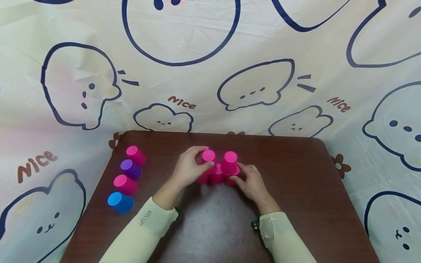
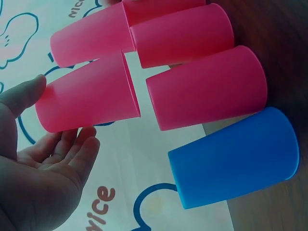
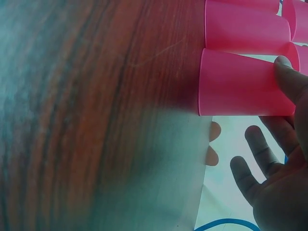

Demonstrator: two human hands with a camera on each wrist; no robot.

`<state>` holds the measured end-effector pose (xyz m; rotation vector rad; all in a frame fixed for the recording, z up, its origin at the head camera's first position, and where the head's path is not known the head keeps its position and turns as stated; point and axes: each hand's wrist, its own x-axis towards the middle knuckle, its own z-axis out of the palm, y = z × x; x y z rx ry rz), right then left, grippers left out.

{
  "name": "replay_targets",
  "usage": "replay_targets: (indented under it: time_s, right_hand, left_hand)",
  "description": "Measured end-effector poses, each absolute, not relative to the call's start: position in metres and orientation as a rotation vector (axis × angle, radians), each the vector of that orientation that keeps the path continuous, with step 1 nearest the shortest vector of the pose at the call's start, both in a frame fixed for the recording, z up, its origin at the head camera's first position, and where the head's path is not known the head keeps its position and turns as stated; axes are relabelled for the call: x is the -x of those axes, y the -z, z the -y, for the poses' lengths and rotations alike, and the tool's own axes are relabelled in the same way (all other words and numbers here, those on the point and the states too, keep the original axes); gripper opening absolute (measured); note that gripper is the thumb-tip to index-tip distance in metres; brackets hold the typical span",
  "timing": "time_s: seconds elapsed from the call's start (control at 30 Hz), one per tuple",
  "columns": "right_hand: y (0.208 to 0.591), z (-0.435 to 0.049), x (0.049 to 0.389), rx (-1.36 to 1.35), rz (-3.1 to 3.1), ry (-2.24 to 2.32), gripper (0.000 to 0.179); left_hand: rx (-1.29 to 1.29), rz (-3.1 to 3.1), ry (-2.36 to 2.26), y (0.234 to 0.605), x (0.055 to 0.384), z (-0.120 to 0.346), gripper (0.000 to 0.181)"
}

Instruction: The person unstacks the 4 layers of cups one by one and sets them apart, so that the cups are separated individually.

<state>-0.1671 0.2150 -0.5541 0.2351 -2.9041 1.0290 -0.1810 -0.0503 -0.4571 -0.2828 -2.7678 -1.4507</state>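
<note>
Tabletop (image 1: 306,219), backdrop (image 1: 204,87) behind. Along tabletop's left edge: side line of four cups (image 1: 131,169), running front to back, well apart from centre group. Centre, toward back: four base cups (image 2: 207,87) side by side — leftmost hidden behind left grip (image 1: 187,167) in head view. Across the two rightmost, one upper cup (image 1: 229,162). Left of that, above the row — second upper cup (image 1: 208,156), in left grip. Right grip (image 1: 252,182) around rightmost base cup (image 3: 245,83).

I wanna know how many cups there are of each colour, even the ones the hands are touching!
Pink cups: 7 (5 in the middle, 2 at the left)
Blue cups: 2 (1 at the left, plus another blue cup in the middle, seen in the left wrist view)
Purple cup: 1 (at the left)
Total: 10 cups
</note>
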Motion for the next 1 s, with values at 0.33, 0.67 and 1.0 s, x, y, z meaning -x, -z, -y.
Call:
replay_targets:
  time_s: [0.33, 0.67, 1.0]
  right_hand:
    - [0.552, -0.214, 0.166, -0.237, 2.913, -1.019, 0.069]
    - [0.554, -0.214, 0.165, -0.240, 2.909, -1.026, 0.070]
    - [0.553, -0.215, 0.166, -0.260, 2.903, -1.022, 0.071]
  left_hand:
    - [0.226, 2.759, 1.457, 0.455, 0.184, 0.061, 0.059]
    - [0.197, 2.728, 1.475, 0.453, 0.185, 0.075, 0.061]
    - [0.117, 2.743, 1.453, 0.452, 0.184, 0.082, 0.063]
